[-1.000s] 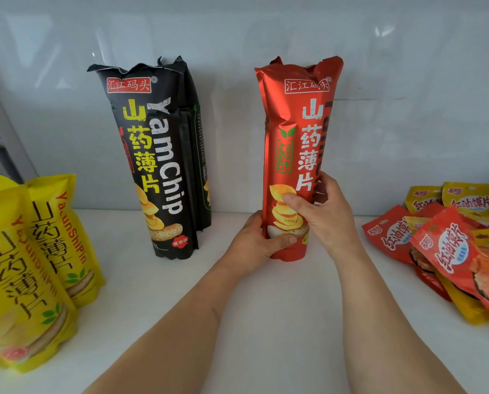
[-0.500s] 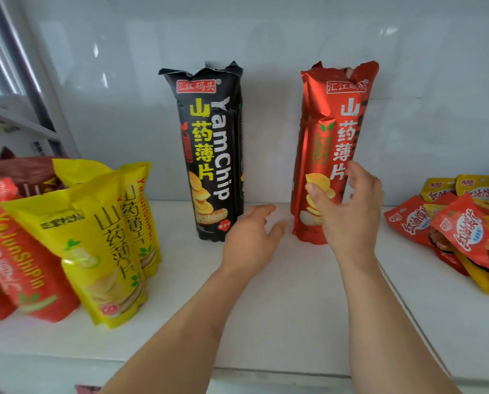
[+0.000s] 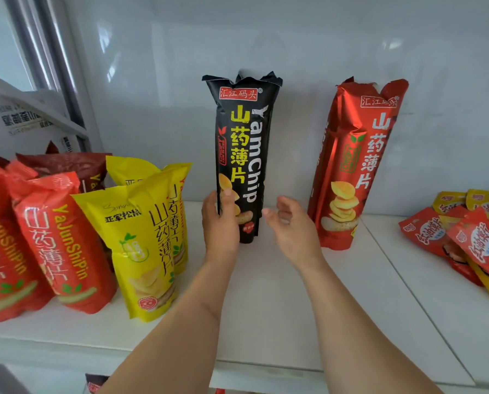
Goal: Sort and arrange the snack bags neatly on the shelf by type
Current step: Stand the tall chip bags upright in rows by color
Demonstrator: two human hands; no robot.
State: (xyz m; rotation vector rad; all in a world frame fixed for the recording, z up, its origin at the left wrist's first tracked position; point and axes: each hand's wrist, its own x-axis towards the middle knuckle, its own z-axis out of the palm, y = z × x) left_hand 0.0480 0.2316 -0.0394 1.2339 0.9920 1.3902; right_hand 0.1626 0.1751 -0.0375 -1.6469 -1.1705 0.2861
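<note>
A tall black yam chip bag (image 3: pixel 244 132) stands upright at the back of the white shelf (image 3: pixel 280 308). My left hand (image 3: pixel 220 223) wraps its lower left side, thumb across the front. My right hand (image 3: pixel 290 223) hovers just right of the bag's base, fingers apart and curled, holding nothing. A tall red yam chip bag (image 3: pixel 354 160) leans against the back wall to the right, free of both hands. On the left stand yellow chip bags (image 3: pixel 141 245) and red chip bags (image 3: pixel 58 243).
A dark brown bag (image 3: pixel 67 166) stands behind the red ones at left. Several small red and yellow sachets (image 3: pixel 471 237) lie in a pile at the far right. A white frame and a printed carton (image 3: pixel 24 123) are beyond the shelf's left end.
Both hands let go of the red tall bag and moved left. My left hand now grips the black bag, and my right hand has come close beside it. The view shifted left.
</note>
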